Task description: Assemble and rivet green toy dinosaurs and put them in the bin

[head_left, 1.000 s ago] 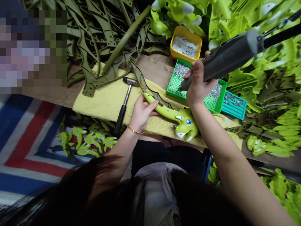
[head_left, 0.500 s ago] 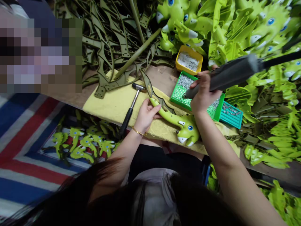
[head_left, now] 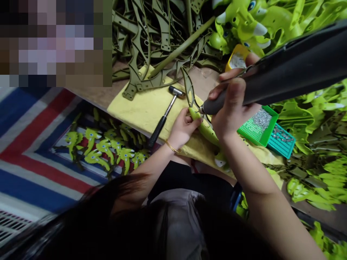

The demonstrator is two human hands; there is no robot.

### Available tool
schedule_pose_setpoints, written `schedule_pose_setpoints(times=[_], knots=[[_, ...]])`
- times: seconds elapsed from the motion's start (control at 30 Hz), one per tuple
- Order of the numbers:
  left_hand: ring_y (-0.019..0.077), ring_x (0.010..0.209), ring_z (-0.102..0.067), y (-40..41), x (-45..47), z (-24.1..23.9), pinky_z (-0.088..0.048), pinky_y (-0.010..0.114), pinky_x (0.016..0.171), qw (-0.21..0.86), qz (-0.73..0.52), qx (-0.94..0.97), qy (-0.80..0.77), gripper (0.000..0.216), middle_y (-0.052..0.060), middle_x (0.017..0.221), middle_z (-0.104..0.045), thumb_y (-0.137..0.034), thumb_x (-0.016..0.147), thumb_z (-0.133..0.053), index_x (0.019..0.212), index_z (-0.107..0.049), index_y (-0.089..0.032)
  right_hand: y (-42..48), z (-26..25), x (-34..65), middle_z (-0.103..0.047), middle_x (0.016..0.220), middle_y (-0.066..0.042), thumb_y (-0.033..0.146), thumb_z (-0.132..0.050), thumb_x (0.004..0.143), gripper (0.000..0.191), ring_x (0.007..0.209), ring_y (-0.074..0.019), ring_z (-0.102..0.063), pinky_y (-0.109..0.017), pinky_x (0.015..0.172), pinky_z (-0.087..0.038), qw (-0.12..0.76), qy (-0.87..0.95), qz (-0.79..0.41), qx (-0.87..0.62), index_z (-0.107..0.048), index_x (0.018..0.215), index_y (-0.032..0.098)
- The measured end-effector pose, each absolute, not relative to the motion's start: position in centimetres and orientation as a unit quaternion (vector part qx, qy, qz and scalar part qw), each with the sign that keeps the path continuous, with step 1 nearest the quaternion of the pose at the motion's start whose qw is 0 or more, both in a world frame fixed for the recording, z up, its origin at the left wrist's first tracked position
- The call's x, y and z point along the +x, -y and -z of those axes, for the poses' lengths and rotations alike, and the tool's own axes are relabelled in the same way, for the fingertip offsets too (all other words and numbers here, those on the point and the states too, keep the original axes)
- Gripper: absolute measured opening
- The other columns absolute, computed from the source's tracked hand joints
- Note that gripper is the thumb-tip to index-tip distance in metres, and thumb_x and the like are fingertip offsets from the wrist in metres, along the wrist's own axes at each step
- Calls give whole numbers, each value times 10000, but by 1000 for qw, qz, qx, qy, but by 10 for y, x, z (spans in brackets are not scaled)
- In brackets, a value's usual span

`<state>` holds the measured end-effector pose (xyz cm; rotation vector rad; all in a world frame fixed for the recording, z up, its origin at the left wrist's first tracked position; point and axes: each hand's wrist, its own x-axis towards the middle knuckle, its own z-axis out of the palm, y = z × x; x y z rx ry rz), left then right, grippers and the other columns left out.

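My left hand (head_left: 185,127) grips the narrow end of a lime-green dinosaur-shaped plastic part (head_left: 208,134), which lies on the yellow cloth. My right hand (head_left: 230,103) is wrapped round a dark electric screwdriver (head_left: 282,72). Its bit tip meets the green part's narrow end, right by my left fingertips. The head end of the part is mostly hidden behind my right forearm. An olive-green plastic frame (head_left: 189,85) reaches down to the green part; where they meet is partly hidden. Left of my left hand lies a hammer (head_left: 168,112) with a black handle.
A green tray (head_left: 271,124) of small screws, a teal tray (head_left: 282,142) and a yellow tub (head_left: 231,57) stand to the right. Olive frames (head_left: 162,32) pile up at the back, lime-green parts (head_left: 292,119) at the right. Finished-looking pieces (head_left: 103,150) lie low at the left.
My right hand has brought the screwdriver from over the green screw tray leftward to the green part's narrow end. My left hand still holds that end. The view has shifted somewhat.
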<state>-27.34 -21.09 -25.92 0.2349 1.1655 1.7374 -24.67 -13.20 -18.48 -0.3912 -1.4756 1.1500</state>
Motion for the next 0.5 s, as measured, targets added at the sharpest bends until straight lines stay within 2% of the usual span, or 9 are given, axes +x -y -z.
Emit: schedule_pose_setpoints(times=[0.17, 0.33, 0.43, 0.5], knots=[[135, 629, -638, 212, -274, 261, -551, 242, 550, 497, -726, 92, -466, 528, -53, 700, -614, -386, 612, -840, 895, -426, -222, 133, 192, -245, -537, 713, 39, 604, -605, 780, 392, 524, -103, -564, -290, 521, -516, 533, 679, -460, -207, -586, 1037, 308], [95, 548, -600, 214, -273, 258, -512, 187, 508, 496, -735, 89, -454, 550, -60, 658, -611, -420, 578, -849, 884, -444, -208, 139, 200, -246, -568, 753, -9, 666, -530, 797, 439, 635, -116, -608, -331, 662, -566, 492, 696, -465, -242, -611, 746, 237], [80, 519, -582, 218, -273, 253, -500, 168, 496, 492, -728, 84, -471, 609, -71, 639, -606, -416, 499, -880, 896, -470, -202, 135, 192, -242, -618, 816, -28, 726, -508, 765, 513, 676, -116, -623, -325, 688, -573, 480, 685, -480, -264, -626, 810, 228], [95, 552, -607, 220, -276, 251, -521, 186, 506, 482, -712, 79, -504, 583, -58, 671, -621, -447, 510, -862, 893, -503, -192, 125, 183, -234, -640, 848, -33, 744, -495, 757, 545, 655, -111, -613, -319, 658, -567, 499, 660, -489, -278, -627, 859, 225]])
